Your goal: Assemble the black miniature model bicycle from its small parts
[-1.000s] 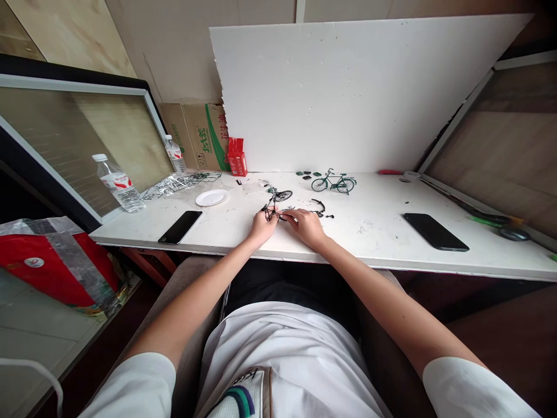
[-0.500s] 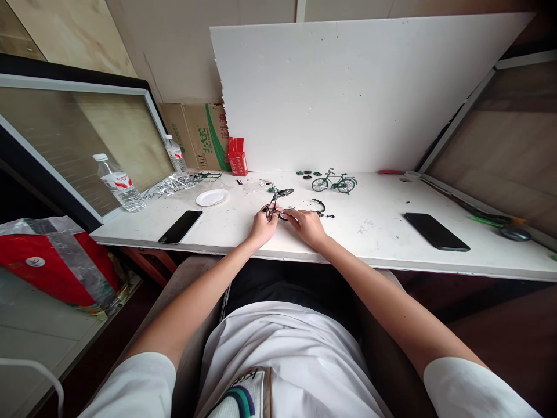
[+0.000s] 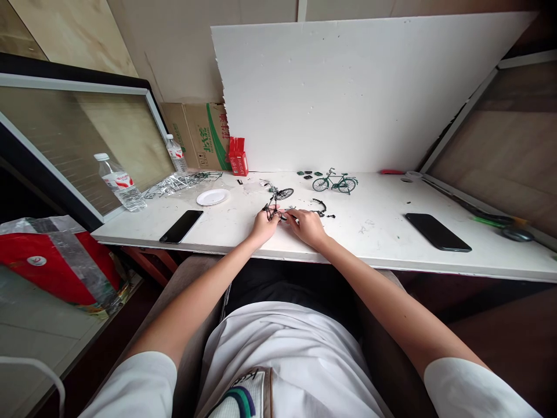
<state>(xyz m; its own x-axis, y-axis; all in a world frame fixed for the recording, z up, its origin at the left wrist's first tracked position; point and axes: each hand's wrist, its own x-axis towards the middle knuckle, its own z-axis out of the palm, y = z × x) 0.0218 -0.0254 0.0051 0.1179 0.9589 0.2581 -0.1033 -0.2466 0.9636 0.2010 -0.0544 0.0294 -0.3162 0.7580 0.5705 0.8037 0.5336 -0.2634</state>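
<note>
My left hand [image 3: 263, 227] is closed around the dark frame of a partly built model bicycle [image 3: 284, 194], whose spoked wheel points away from me. Close beside it, my right hand [image 3: 310, 227] pinches at the near end of the frame; whatever small part sits between its fingertips is too hidden to name. A curved black piece [image 3: 320, 203] and a few small dark parts [image 3: 331, 216] lie just beyond the right hand. Farther back, a complete green model bicycle [image 3: 334, 183] stands upright on the white table [image 3: 361, 244].
Left of my hands are a white paper plate [image 3: 212, 197], a phone [image 3: 181, 226], plastic sprues [image 3: 183, 183] and two water bottles [image 3: 119, 184]. A red box [image 3: 238, 157] stands at the back. Another phone [image 3: 437, 232] lies to the right, near a computer mouse [image 3: 517, 233].
Both hands stay in nearly the same place. The wheel end of the held model bicycle looks slightly turned, and my right fingers have shifted a little.
</note>
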